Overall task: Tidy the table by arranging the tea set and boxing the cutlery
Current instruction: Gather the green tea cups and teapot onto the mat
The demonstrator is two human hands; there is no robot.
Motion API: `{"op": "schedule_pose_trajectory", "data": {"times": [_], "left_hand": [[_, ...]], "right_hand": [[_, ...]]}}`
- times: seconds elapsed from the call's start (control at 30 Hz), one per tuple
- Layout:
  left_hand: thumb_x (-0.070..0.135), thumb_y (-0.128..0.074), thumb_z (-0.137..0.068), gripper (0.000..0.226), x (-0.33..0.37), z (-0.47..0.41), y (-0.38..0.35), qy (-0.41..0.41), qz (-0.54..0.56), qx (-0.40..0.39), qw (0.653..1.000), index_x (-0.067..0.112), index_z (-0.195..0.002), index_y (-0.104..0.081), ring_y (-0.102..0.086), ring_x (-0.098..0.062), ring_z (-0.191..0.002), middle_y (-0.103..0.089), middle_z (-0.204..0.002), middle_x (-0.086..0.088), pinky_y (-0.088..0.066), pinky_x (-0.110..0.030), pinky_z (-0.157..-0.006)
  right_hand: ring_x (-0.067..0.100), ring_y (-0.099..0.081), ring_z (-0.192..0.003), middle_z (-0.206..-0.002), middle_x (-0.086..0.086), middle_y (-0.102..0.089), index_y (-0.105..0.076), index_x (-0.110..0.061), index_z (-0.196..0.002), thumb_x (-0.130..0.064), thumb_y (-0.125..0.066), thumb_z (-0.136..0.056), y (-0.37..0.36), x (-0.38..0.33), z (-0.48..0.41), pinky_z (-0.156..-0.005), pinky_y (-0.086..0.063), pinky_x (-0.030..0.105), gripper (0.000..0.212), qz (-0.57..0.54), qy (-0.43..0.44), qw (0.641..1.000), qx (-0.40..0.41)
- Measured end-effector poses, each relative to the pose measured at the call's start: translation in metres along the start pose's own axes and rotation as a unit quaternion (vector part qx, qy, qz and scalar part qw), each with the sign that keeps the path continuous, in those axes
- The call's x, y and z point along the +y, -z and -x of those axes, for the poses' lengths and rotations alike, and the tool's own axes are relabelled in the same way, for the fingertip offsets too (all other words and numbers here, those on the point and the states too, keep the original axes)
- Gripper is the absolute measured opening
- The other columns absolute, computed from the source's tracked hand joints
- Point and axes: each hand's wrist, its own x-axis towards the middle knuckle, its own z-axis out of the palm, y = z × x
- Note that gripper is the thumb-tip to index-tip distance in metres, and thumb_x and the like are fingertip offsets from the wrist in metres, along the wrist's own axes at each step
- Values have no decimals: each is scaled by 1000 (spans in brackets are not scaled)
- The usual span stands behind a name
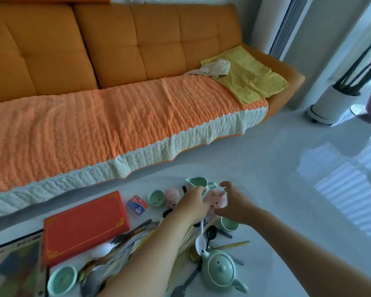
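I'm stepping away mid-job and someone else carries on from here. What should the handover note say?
Left hand: reaches to the green pitcher; grip unclear.
Right hand: open, fingers arched beside the pink bunny toy.
Things: teapot nearest the person; far cup, right cup and near-left cup scattered; cutlery pile loose beside the closed red box.
Done: nothing grouped or boxed, as far as shows.
Left: gather the tea set, open the box, put the cutlery in.
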Motion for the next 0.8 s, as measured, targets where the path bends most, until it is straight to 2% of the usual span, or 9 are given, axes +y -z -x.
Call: {"op": "schedule_pose_trajectory", "data": {"times": [0.17, 0.33, 0.43, 0.5, 0.6, 0.7, 0.8], "left_hand": [[39, -50, -100, 45, -34, -25, -34, -44, 8, 74, 996, 19, -140, -45, -50, -19, -125, -50, -140, 0, -43, -34, -100], [37, -55, -97, 41, -57, -38, -59, -105, 42, 84, 990, 19, -134, -51, -57, -16, -113, -57, -128, 2, -48, -33, -94], [40, -55, -96, 42, -60, -39, -61, -120, 46, 100, 987, 21, -133, -52, -57, -15, -109, -56, -125, 3, -49, -33, -93], [42, -57, -94, 40, -58, -35, -58, -136, 55, 124, 981, 24, -130, -55, -60, -13, -105, -58, -122, 4, -52, -35, -89], [48, -58, -91, 37, -50, -15, -46, -153, 72, 182, 969, 29, -123, -57, -61, -14, -99, -57, -113, 6, -52, -34, -83], [53, -63, -86, 45, -45, 23, -28, -155, 113, 222, 956, 34, -124, -51, -59, -10, -102, -54, -117, 9, -52, -31, -84], [45, -69, -87, 50, -46, 78, -12, -161, 191, 230, 940, 33, -130, -45, -62, -6, -100, -56, -121, 6, -53, -20, -73]], "right_hand": [[27, -59, -90, -109, 8, -57, -28, -28, -119, -32, -85, -65, -38, 19, -30, -77, -53, 39, 79, -45, 35, 998, 38], [26, -61, -79, -96, 4, -59, -29, -39, -107, -30, -81, -59, -55, 29, -45, -71, -56, 48, 71, -64, 52, 990, 115], [18, -58, -74, -93, 1, -59, -35, -35, -112, -29, -80, -64, -56, 30, -40, -63, -52, 37, 67, -53, 72, 985, 145], [17, -58, -77, -94, -1, -58, -38, -33, -114, -28, -81, -64, -51, 26, -31, -63, -52, 35, 66, -63, 95, 980, 165], [18, -59, -82, -96, -4, -58, -39, -33, -111, -28, -85, -58, -41, 11, -13, -70, -56, 42, 70, -89, 141, 967, 191], [21, -63, -86, -100, -1, -61, -40, -40, -109, -30, -83, -51, -35, -12, 11, -68, -59, 48, 74, -114, 207, 952, 193], [19, -67, -83, -99, -6, -63, -44, -41, -113, -25, -80, -57, -42, -44, 48, -68, -59, 45, 68, -130, 264, 937, 187]]}}
